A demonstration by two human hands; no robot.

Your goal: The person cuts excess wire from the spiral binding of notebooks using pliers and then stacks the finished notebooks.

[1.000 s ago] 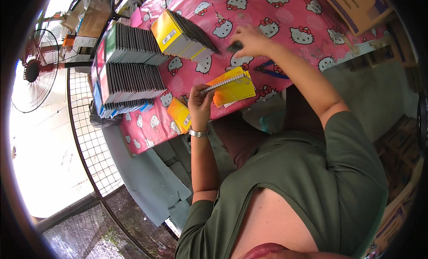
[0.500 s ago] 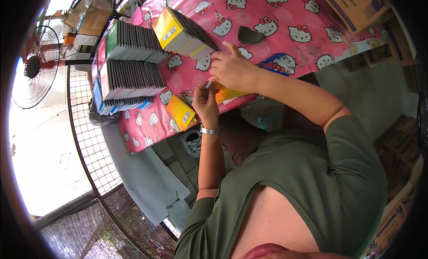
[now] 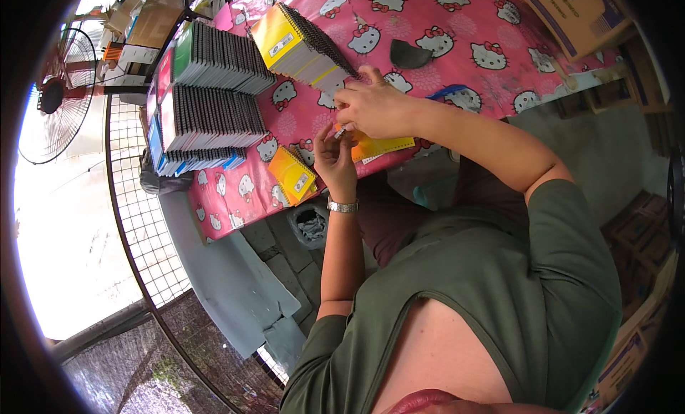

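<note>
My left hand (image 3: 335, 161) is raised at the table's near edge, fingers bent and pinched together around a small white piece (image 3: 341, 131) with dark marks and a bit of orange. Just above it, my right hand (image 3: 374, 107) curls over the same piece, its fingertips meeting it from the other side. Partly covered by both hands, a yellow spiral notebook (image 3: 389, 147) lies beneath them. To the left of my left wrist, a few small yellow spiral notebooks (image 3: 292, 177) rest at the table edge. A tall stack of yellow spiral notebooks (image 3: 285, 47) stands beyond my hands.
Stacks of green-covered (image 3: 187, 57) and other spiral notebooks (image 3: 214, 121) fill the table's left. On the pink patterned tablecloth (image 3: 314, 7) lie a dark half-round piece (image 3: 410, 55) and a blue object (image 3: 446, 92). A cardboard box (image 3: 571, 18) stands far right; a fan (image 3: 57, 96) is at left.
The view has shifted slightly. My left hand has tilted and its fingers have opened out a little; the small white piece has turned between my hands, showing orange. The right hand stays nearly in place.
</note>
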